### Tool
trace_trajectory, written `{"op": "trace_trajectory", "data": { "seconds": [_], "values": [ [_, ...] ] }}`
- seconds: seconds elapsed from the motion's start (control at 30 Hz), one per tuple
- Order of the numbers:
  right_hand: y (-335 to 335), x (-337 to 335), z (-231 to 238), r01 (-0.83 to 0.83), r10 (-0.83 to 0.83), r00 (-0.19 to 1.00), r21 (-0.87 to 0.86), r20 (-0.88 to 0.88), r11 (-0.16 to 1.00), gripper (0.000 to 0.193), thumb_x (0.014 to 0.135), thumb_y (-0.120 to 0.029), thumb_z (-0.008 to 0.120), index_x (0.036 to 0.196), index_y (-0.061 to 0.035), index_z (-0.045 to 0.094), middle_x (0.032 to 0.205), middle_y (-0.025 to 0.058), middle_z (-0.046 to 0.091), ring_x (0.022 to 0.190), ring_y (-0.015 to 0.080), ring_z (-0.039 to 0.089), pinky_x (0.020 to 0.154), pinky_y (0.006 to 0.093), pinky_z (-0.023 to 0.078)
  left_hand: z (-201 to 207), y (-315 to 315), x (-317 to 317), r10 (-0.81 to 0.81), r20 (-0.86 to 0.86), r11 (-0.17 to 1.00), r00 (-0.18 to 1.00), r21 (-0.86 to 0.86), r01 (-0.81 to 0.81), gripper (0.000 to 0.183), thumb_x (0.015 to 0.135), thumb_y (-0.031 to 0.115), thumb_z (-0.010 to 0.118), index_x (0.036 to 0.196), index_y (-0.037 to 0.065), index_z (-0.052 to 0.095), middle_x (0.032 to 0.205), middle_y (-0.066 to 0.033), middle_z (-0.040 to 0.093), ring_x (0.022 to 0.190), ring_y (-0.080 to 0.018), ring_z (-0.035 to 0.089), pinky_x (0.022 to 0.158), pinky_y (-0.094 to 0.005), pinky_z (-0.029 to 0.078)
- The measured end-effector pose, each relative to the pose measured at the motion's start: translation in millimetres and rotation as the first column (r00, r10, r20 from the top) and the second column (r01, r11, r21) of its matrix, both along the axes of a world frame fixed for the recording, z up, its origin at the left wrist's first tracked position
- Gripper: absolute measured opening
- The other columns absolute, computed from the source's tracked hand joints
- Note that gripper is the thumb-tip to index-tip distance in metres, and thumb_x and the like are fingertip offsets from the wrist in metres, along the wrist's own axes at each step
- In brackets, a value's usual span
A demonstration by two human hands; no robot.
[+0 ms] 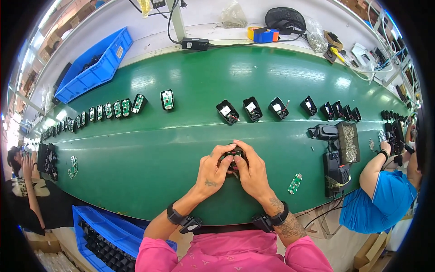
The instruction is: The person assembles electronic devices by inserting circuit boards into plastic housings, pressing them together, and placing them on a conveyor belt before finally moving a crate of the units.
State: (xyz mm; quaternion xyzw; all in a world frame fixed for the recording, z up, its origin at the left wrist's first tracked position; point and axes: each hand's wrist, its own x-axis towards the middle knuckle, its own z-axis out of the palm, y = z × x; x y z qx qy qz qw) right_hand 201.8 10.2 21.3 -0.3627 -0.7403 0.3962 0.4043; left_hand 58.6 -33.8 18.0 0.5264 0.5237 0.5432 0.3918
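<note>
Over the green table (149, 172), my left hand (211, 173) and my right hand (254, 176) close round a small black plastic housing (234, 153) from both sides. Both thumbs press down inside its open top, where a little green and red shows; the rest is covered by my fingers. To the right of my hands lies a loose green circuit board (295, 183). Beyond them stands a row of open black housings (252, 109) with white parts and red wires inside. Farther left, another housing (167, 99) has a green circuit board in it.
A long line of board-fitted housings (108, 110) curves away left. On the right are a parts tray (349, 143) full of small metal pieces and a black device (336, 170). Blue crates (97, 63) stand back left and below the near edge. Co-workers sit at both sides.
</note>
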Motion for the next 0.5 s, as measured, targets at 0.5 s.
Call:
{"op": "trace_trajectory", "data": {
  "seconds": [0.5],
  "values": [
    [-25.5,76.1,31.4,0.222,-0.231,0.969,0.105,0.088,0.970,0.017,0.088,-0.003,0.065,0.104,0.0020,0.069,0.075,0.0084,0.058,0.064,0.0162,0.057,0.057,0.0292,0.045,-2.4,113.5,-107.3,0.335,-0.190,0.930,0.923,-0.088,-0.356,0.031,0.098,0.009,0.050,0.129,0.006,0.052,0.106,-0.0145,0.064,0.053,-0.0195,0.066,0.043,-0.0281,0.054]
  ]
}}
